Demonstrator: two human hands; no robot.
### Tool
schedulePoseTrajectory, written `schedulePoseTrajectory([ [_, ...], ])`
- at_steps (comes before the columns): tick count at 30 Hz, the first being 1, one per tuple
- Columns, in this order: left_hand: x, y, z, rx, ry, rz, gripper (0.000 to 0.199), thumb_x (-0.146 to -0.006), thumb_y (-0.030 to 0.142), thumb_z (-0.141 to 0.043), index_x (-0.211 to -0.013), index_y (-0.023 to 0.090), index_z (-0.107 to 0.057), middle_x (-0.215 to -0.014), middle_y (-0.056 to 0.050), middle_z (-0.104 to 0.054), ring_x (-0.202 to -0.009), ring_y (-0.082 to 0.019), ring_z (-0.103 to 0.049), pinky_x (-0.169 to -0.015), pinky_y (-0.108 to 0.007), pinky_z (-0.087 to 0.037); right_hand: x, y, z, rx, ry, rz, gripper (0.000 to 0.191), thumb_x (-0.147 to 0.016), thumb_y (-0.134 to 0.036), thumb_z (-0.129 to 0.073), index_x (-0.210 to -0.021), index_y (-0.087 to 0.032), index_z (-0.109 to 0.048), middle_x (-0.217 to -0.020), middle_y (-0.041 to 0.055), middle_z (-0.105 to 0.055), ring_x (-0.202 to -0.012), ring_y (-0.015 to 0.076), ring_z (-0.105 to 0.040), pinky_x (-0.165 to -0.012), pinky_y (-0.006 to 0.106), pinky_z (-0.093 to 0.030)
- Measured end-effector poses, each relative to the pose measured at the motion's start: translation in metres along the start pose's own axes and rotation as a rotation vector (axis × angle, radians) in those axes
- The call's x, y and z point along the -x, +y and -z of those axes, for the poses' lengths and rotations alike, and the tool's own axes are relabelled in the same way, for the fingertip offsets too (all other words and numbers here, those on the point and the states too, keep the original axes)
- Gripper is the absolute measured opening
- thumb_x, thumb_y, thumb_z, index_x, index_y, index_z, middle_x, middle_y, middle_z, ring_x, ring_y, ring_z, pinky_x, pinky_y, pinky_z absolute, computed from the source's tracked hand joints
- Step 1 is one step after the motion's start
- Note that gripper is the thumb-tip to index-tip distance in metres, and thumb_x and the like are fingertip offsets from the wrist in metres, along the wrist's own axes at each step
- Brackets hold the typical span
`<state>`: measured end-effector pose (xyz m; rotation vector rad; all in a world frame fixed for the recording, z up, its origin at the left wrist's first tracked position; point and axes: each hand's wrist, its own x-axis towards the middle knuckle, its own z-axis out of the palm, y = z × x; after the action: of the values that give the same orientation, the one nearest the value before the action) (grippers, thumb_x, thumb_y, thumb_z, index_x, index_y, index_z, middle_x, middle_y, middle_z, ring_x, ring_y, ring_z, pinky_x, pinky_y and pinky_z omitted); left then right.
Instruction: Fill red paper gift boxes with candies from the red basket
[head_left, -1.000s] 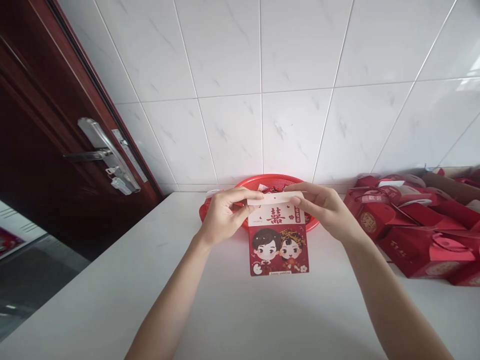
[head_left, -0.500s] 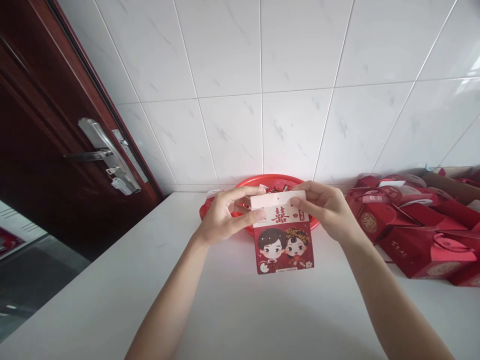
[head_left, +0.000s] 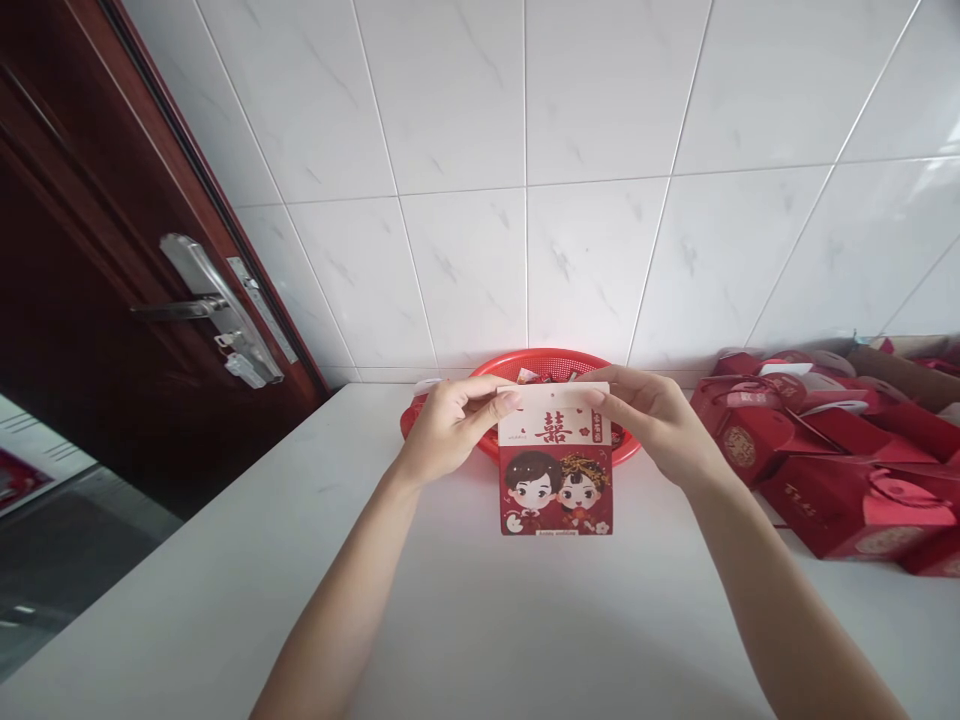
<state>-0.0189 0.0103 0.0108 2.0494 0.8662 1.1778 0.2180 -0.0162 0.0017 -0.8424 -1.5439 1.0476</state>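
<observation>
A red and white printed card packet (head_left: 556, 490) with two cartoon figures and a red character hangs upright between my hands, above the white table. My left hand (head_left: 454, 425) pinches its top left corner between thumb and fingers. At the top right corner my right hand (head_left: 649, 415) holds it the same way. Behind the packet stands a red plastic basket (head_left: 540, 356) with small wrapped items in it, partly hidden by the packet and my hands.
Many folded red boxes (head_left: 855, 505) are piled on the white table (head_left: 315, 560) at the right, near a brown carton. Another red item (head_left: 415, 410) lies left of the basket. A tiled wall (head_left: 465, 270) rises behind; a dark red door (head_left: 97, 250) with keys is at left.
The packet has straightened and moved slightly left and up. My left thumb has shifted up to its top edge, and the white top flap now lies nearer the packet's face.
</observation>
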Motion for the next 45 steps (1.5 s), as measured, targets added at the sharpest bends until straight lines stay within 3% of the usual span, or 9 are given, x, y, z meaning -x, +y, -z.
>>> schedulePoseTrajectory([
  [6,-0.001,-0.001,0.001,0.058,-0.018,-0.003,0.028,-0.089,0.045,-0.068,-0.099,0.022,-0.081,-0.080,-0.004,-0.076,-0.076,-0.020,-0.069,-0.072,-0.029,-0.054,-0.003,0.004,-0.001,-0.005,0.032,0.015,0.033,-0.083,-0.052,-0.074,-0.073,-0.021,-0.069,-0.070,0.0018,-0.067,-0.064,0.0163,-0.061,-0.058,0.027,-0.050],
  [11,-0.001,-0.001,0.003,0.119,-0.049,0.077,0.027,-0.084,0.040,-0.075,-0.105,0.023,-0.079,-0.061,-0.001,-0.067,-0.070,-0.021,-0.068,-0.062,-0.028,-0.053,-0.004,0.006,-0.002,-0.023,0.069,0.014,0.031,-0.083,-0.049,-0.075,-0.073,-0.020,-0.070,-0.071,0.0014,-0.066,-0.067,0.0165,-0.062,-0.059,0.027,-0.050],
  [17,-0.002,-0.001,0.004,0.167,-0.016,0.075,0.030,-0.081,0.034,-0.077,-0.109,0.023,-0.074,-0.089,-0.006,-0.074,-0.088,-0.023,-0.069,-0.067,-0.029,-0.057,-0.004,0.006,0.000,-0.015,0.081,0.026,0.028,-0.086,-0.048,-0.072,-0.077,-0.021,-0.073,-0.073,0.0016,-0.068,-0.070,0.0161,-0.063,-0.060,0.026,-0.050],
  [20,-0.003,-0.004,0.004,0.155,0.096,0.050,0.031,-0.079,0.035,-0.079,-0.106,0.021,-0.074,-0.100,-0.007,-0.074,-0.096,-0.022,-0.068,-0.076,-0.028,-0.057,-0.004,0.006,-0.002,-0.021,0.103,0.025,0.030,-0.084,-0.050,-0.073,-0.077,-0.021,-0.074,-0.071,0.0017,-0.067,-0.068,0.0164,-0.063,-0.059,0.026,-0.051],
  [24,-0.002,-0.004,0.005,0.144,0.290,0.059,0.029,-0.080,0.041,-0.076,-0.098,0.018,-0.074,-0.084,-0.004,-0.072,-0.080,-0.017,-0.067,-0.076,-0.027,-0.055,-0.001,0.002,-0.005,0.016,0.180,0.056,0.033,-0.082,-0.051,-0.074,-0.072,-0.020,-0.070,-0.068,0.0011,-0.065,-0.064,0.0156,-0.061,-0.054,0.025,-0.049],
  [34,0.005,0.014,-0.003,0.129,0.295,0.172,0.036,-0.074,0.038,-0.082,-0.103,0.019,-0.071,-0.078,-0.002,-0.074,-0.065,-0.016,-0.067,-0.066,-0.028,-0.056,0.008,-0.005,-0.020,0.224,0.325,0.245,0.026,-0.087,-0.043,-0.072,-0.077,-0.019,-0.070,-0.063,-0.0011,-0.057,-0.060,0.0132,-0.054,-0.052,0.023,-0.044],
  [45,0.001,0.002,0.000,0.182,0.307,0.186,0.039,-0.070,0.036,-0.085,-0.103,0.018,-0.074,-0.082,-0.003,-0.073,-0.076,-0.017,-0.068,-0.074,-0.028,-0.054,0.012,-0.009,-0.027,0.281,0.349,0.255,0.032,-0.087,-0.051,-0.070,-0.074,-0.022,-0.072,-0.065,0.0011,-0.059,-0.061,0.0160,-0.057,-0.053,0.026,-0.047],
])
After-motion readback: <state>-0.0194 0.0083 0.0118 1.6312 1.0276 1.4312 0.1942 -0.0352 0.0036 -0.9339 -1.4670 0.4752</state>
